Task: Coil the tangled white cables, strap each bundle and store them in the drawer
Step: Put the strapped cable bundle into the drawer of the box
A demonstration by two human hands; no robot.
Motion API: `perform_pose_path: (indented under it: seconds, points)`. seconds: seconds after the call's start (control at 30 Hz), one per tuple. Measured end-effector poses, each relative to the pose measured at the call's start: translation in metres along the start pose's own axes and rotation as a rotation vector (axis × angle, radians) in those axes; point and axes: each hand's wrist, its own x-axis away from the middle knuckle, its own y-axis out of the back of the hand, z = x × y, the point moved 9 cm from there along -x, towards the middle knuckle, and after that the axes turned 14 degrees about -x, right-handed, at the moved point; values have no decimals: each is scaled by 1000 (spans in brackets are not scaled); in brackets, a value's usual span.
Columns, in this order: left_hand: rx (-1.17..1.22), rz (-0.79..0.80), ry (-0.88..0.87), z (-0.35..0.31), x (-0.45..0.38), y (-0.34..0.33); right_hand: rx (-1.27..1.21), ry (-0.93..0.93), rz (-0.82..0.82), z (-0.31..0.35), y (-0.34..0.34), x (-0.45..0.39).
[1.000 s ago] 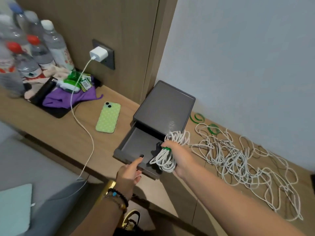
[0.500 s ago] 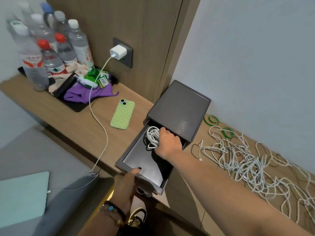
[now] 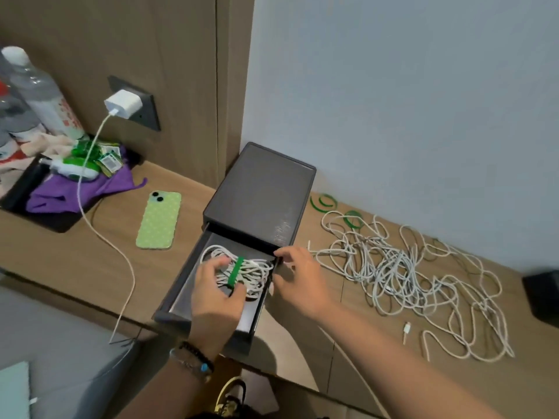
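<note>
On the wooden shelf (image 3: 90, 255), left of centre, we see a green polka-dot phone (image 3: 157, 219) lying face down. Far left we note a dark tray (image 3: 54, 222) holding a purple cloth (image 3: 75, 192), green packets (image 3: 99, 155) and other small items we cannot identify. Clear water bottles (image 3: 36, 95) stand behind it. A white charger (image 3: 123, 104) sits in a dark wall socket (image 3: 148, 111); its white lead (image 3: 102, 240) trails across the tray and over the near shelf edge.

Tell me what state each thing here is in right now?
Drawer: pulled open.
Cable bundle: coiled, strapped, inside the drawer.
Loose cables: tangled on the desk.
Charger: plugged into the wall.
Phone: face down.
Left hand: holding the bundle.
Right hand: at the drawer's edge.
</note>
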Motion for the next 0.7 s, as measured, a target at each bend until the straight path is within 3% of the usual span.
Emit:
perform_pose_path:
  seconds: [0.1,0.37,0.57,0.7]
  points:
    - [-227,135,-169,-8,1,-35,-100,-88,-82,-10,19,11]
    - [-568,265,-440,-1,-37,-59,-222,-233,-105,-40,32,23]
    - [-650,213,-362,9,-63,-73,-316,-314,-92,-58,31,25]
    - [-745,125,-415,4,-53,-83,-417,-401,-42,-69,28,28]
